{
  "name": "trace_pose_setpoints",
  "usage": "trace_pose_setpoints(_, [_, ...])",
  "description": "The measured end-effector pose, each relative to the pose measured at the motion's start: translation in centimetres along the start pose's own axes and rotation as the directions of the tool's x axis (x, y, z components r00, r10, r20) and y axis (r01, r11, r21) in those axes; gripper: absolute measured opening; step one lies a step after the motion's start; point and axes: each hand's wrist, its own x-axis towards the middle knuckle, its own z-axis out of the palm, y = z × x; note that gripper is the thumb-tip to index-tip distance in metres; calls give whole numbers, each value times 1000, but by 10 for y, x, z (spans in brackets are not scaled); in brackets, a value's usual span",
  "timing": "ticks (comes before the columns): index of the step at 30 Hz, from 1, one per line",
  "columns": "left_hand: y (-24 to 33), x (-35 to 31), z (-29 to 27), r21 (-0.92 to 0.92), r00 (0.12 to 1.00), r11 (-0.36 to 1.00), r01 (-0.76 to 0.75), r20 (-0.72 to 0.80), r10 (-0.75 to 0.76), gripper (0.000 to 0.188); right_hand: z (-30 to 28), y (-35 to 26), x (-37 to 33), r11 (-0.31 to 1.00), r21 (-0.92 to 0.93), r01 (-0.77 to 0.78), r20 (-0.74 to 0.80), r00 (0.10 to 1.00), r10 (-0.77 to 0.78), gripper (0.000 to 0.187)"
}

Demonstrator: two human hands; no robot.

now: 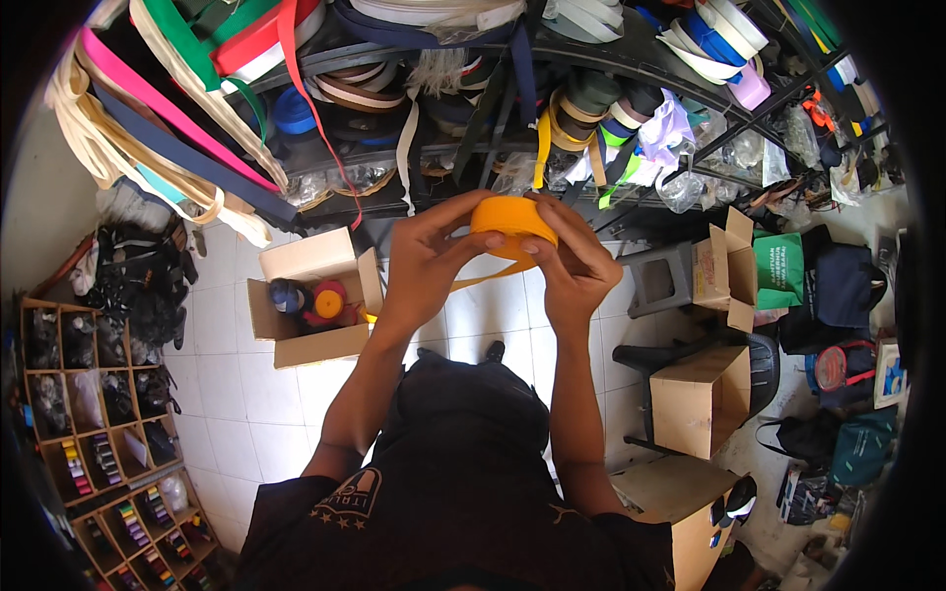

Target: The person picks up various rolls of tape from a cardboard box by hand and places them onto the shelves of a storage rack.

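Observation:
Between my two hands, raised in front of me, is a roll of yellow webbing tape [514,214]. My left hand [434,246] grips its left side, with the thumb on the near face. On the other side my right hand [574,258] pinches it, thumb against the near face and fingers behind. A loose yellow tail hangs from the underside of the roll and runs down to the left, behind my left wrist. Farther left, an open cardboard box [313,347] on the floor contains a dark blue roll [288,296] and red and orange rolls [329,300].
Dark metal shelves [434,148] ahead carry many coloured webbing rolls, with strips hanging down. A wooden pigeonhole rack [74,379] with thread spools stands at left. To the right are a grey stool [660,276], a chair holding an open box [685,404], and several bags.

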Motion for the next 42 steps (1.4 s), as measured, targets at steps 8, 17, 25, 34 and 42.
trace_pose_setpoints(8, [-14,-3,5,-63,1000,998,-26,-8,26,46,-8,1,6,999,7,36,-17,999,-36,29])
trace_pose_setpoints(17, [-1,5,-5,212,992,973,86,73,-103,38,-9,0,12,983,-36,-182,114,976,185,26])
trace_pose_setpoints(25, [-14,5,-2,11,984,984,180,-4,-180,39,6,6,-5,966,63,-251,-134,957,257,29])
trace_pose_setpoints(34, [-16,20,-3,130,978,972,197,44,-204,37,-2,13,4,946,-9,-324,-25,946,323,29])
trace_pose_setpoints(42, [-17,27,11,58,968,967,247,-62,-243,39,-1,18,2,963,-59,-265,-139,957,254,32])
